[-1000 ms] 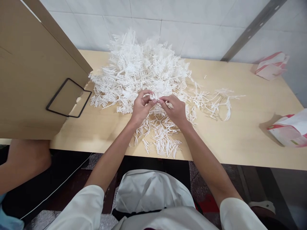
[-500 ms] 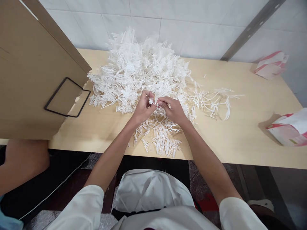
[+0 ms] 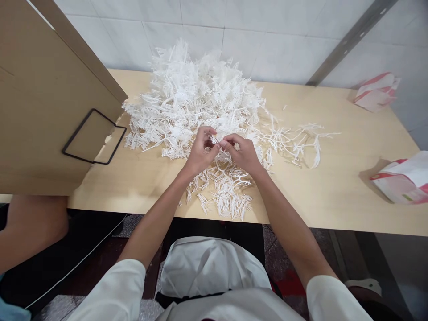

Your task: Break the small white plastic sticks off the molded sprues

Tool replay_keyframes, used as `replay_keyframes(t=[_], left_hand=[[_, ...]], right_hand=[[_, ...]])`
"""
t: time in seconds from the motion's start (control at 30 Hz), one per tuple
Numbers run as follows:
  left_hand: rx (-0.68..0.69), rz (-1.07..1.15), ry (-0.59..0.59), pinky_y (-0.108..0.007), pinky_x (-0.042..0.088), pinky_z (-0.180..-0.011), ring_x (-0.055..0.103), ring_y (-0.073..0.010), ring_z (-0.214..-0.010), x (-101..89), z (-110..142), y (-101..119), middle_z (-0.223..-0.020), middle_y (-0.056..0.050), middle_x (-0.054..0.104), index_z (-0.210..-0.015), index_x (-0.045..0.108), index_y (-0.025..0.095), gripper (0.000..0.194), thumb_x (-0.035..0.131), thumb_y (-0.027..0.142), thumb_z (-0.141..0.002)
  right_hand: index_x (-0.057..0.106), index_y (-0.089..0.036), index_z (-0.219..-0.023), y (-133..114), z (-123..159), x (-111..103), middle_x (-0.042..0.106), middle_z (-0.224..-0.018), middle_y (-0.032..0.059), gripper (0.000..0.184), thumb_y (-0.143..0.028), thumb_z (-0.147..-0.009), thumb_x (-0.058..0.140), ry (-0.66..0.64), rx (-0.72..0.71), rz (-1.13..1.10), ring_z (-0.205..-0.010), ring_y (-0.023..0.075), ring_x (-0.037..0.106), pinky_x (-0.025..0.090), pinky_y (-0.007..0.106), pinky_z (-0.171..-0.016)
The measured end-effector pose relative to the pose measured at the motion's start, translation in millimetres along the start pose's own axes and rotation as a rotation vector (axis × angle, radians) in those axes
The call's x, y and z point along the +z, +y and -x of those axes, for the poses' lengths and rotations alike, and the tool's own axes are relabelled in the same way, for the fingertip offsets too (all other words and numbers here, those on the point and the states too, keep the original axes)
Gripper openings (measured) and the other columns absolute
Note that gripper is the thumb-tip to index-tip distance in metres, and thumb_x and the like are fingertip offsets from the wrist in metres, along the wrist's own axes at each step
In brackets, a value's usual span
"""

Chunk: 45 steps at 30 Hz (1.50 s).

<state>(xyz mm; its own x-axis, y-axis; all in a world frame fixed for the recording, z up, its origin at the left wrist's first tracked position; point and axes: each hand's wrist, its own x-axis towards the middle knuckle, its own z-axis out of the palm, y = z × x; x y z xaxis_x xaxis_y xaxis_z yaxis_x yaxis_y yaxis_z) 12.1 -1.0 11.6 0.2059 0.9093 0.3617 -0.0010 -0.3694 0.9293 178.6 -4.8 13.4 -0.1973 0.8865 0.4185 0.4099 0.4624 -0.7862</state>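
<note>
A big heap of white branched plastic sprigs (image 3: pixel 197 93) lies against the wall side of the table. At its front edge my left hand (image 3: pixel 201 149) is closed in a pinch on a small white sprig (image 3: pixel 212 139). My right hand (image 3: pixel 241 153) pinches at the same sprig, its fingertips meeting those of the left; the fingers hide most of the piece. Below my hands a smaller spread of short white bits (image 3: pixel 230 196) covers the table near its front edge. To the right, longer branching white stems (image 3: pixel 297 140) trail out of the heap.
A cardboard panel (image 3: pixel 50 102) with a black wire frame (image 3: pixel 95 136) stands at the left, a person's arm (image 3: pixel 36 227) beneath it. On the right are two red-and-white bags (image 3: pixel 377 92), one nearer the front. A metal upright (image 3: pixel 351 40) runs along the tiled wall.
My hands stay over the same spot with small finger movements. My right fingertips drew slightly apart from the left and now meet them again at the sprig. The heap looks unchanged.
</note>
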Motion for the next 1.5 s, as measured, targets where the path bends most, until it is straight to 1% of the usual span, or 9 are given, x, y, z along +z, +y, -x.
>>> replay_keyframes(t=[0.17, 0.3, 0.43, 0.6, 0.87, 1.03, 1.13, 1.23, 1.5], left_hand=[[0.000, -0.034, 0.003, -0.024, 0.042, -0.060, 0.050, -0.0083, -0.067, 3.7, 2.2, 3.6, -0.086, 0.001, 0.052, -0.098, 0.043, 0.025, 0.035, 0.071, 0.036, -0.079], [-0.051, 0.074, -0.030, -0.022, 0.040, -0.055, 0.049, -0.0066, -0.060, 4.4, 2.7, 1.2, -0.080, 0.003, 0.054, -0.096, 0.039, 0.025, 0.036, 0.070, 0.033, -0.079], [-0.081, 0.109, -0.015, -0.022, 0.041, -0.054, 0.052, -0.0066, -0.058, 2.7, 0.9, -2.7, -0.075, 0.004, 0.053, -0.101, 0.038, 0.026, 0.040, 0.070, 0.039, -0.080], [-0.114, 0.109, -0.014, -0.024, 0.042, -0.059, 0.055, -0.0092, -0.063, -0.2, -1.2, -3.1, -0.073, 0.004, 0.052, -0.105, 0.041, 0.028, 0.051, 0.073, 0.053, -0.076], [-0.062, 0.107, 0.003, -0.027, 0.048, -0.071, 0.061, -0.0121, -0.075, -2.2, -1.9, -2.2, -0.077, 0.002, 0.061, -0.107, 0.044, 0.027, 0.042, 0.063, 0.055, -0.084], [-0.090, 0.091, -0.014, -0.026, 0.045, -0.064, 0.060, -0.0113, -0.067, -1.6, -1.0, -0.7, -0.066, 0.004, 0.059, -0.099, 0.046, 0.025, 0.040, 0.063, 0.057, -0.083], [-0.130, 0.127, -0.012, -0.025, 0.045, -0.061, 0.057, -0.0105, -0.061, -0.3, -0.3, -1.0, -0.060, 0.006, 0.054, -0.097, 0.046, 0.025, 0.042, 0.067, 0.058, -0.080], [-0.156, 0.203, 0.008, -0.025, 0.046, -0.062, 0.058, -0.0103, -0.061, 0.8, -0.5, -3.3, -0.060, 0.007, 0.053, -0.093, 0.043, 0.025, 0.044, 0.069, 0.058, -0.078], [-0.199, 0.227, -0.052, -0.022, 0.042, -0.058, 0.051, -0.0080, -0.062, 1.2, 0.0, -1.4, -0.072, 0.002, 0.057, -0.091, 0.057, 0.022, 0.034, 0.065, 0.055, -0.083]], right_hand=[[0.057, -0.023, -0.082, 4.1, 0.7, 3.4, 0.058, -0.070, -0.0028, 0.026, -0.046, -0.092, 0.052, -0.026, -0.049, 0.134, -0.062, 0.0118, 0.049, 0.039, 0.027, -0.063], [0.055, -0.022, -0.081, 3.5, 0.4, 4.0, 0.055, -0.065, -0.0043, 0.030, -0.048, -0.093, 0.049, -0.040, 0.035, 0.007, -0.058, 0.0101, 0.047, 0.038, 0.026, -0.059], [0.057, -0.022, -0.081, 0.8, -1.9, 2.7, 0.062, -0.071, -0.0025, 0.033, -0.054, -0.088, 0.056, 0.088, 0.108, -0.200, -0.065, 0.0109, 0.058, 0.046, 0.026, -0.064], [0.057, -0.023, -0.084, 2.1, -6.3, 0.4, 0.068, -0.074, -0.0012, 0.031, -0.054, -0.087, 0.059, 0.283, 0.142, -0.296, -0.069, 0.0114, 0.063, 0.052, 0.028, -0.071], [0.062, -0.024, -0.090, 9.6, -6.0, -2.9, 0.067, -0.088, 0.0001, 0.022, -0.045, -0.083, 0.067, 0.322, 0.071, -0.186, -0.083, 0.0136, 0.064, 0.051, 0.029, -0.074], [0.069, -0.027, -0.096, -4.8, -2.2, -5.7, 0.068, -0.103, 0.0033, 0.018, -0.040, -0.090, 0.059, 0.226, -0.091, 0.031, -0.101, 0.0175, 0.062, 0.050, 0.035, -0.087], [0.069, -0.029, -0.107, -10.3, -0.6, -4.0, 0.070, -0.107, 0.0029, 0.022, -0.041, -0.092, 0.057, 0.100, -0.120, 0.012, -0.096, 0.0166, 0.064, 0.051, 0.034, -0.082], [0.070, -0.030, -0.109, -10.6, -0.6, -2.2, 0.072, -0.106, 0.0017, 0.025, -0.044, -0.091, 0.059, 0.044, -0.059, -0.035, -0.088, 0.0149, 0.066, 0.052, 0.032, -0.080], [0.068, -0.024, -0.088, -5.7, -2.6, -0.8, 0.070, -0.091, 0.0008, 0.024, -0.048, -0.084, 0.066, 0.115, -0.084, -0.083, -0.086, 0.0136, 0.064, 0.052, 0.029, -0.074]])
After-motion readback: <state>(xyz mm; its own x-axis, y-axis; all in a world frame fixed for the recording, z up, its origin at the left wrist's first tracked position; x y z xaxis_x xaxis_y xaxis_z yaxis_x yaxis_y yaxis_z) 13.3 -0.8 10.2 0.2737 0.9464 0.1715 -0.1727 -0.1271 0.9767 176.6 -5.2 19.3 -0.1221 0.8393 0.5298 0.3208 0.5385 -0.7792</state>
